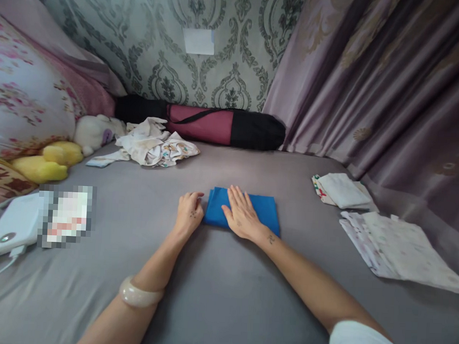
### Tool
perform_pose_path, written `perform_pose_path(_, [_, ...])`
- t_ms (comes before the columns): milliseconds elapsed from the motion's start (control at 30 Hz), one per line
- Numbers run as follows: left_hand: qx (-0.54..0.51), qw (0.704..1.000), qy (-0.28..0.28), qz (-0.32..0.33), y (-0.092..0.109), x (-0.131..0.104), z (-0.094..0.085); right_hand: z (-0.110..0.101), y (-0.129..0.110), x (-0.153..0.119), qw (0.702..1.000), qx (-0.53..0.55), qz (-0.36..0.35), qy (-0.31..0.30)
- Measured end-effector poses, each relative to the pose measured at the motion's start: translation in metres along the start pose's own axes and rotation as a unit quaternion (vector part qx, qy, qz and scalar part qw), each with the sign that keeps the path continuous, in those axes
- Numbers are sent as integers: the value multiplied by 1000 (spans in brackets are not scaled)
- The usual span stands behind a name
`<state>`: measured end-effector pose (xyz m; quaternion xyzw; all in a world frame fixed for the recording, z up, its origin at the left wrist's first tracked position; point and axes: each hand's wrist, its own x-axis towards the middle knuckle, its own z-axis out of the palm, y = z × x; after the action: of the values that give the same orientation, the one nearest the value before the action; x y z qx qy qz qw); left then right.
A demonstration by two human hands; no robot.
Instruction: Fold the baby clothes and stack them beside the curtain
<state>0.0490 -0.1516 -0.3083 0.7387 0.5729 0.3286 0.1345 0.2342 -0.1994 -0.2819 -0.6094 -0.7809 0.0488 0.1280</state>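
A blue folded cloth (216,207) lies flat on the grey sheet in the middle of the head view. My right hand (243,212) rests palm down on top of it, fingers stretched out and slightly spread. Beside the cloth's left edge is my left hand (190,211), its fingers curled in and its knuckles up, with no object showing in it. The undersides of its fingers are hidden. On my left forearm sits a pale bangle (140,293).
Rumpled light clothes (150,143) lie at the back left, before a red and black long bag (201,124). Folded white cloth (345,190) and folded patterned cloth (401,248) lie at right. A white power bank (17,228) and yellow plush toy (43,166) are at left.
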Motion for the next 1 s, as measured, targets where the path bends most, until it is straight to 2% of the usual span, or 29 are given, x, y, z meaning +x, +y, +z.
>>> perform_pose_path(100, [-2,1000,6,-2,-2,0,2,10,1,3,999,11,2,-42])
perform_pose_path(200, [-5,1000,8,-1,-2,0,4,7,2,7,998,20,4,-61])
perform_pose_path(300, [-6,1000,8,0,-1,0,3,0,-7,14,999,20,1,-37])
perform_pose_path(400, [-7,1000,8,-3,-1,0,1,4,-23,21,999,17,-28,5])
perform_pose_path(567, [-12,1000,16,-16,-3,3,-1,24,-36,28,999,22,-33,-33])
perform_pose_path(700, [-21,999,17,-22,-2,3,-1,18,-39,30,998,24,-33,-49])
perform_pose_path(800, [-25,999,26,-34,-2,3,-2,13,-48,30,998,22,-55,-27])
perform_pose_path(1000, [-52,994,51,-84,-10,7,-5,27,-61,33,995,8,-71,-63])
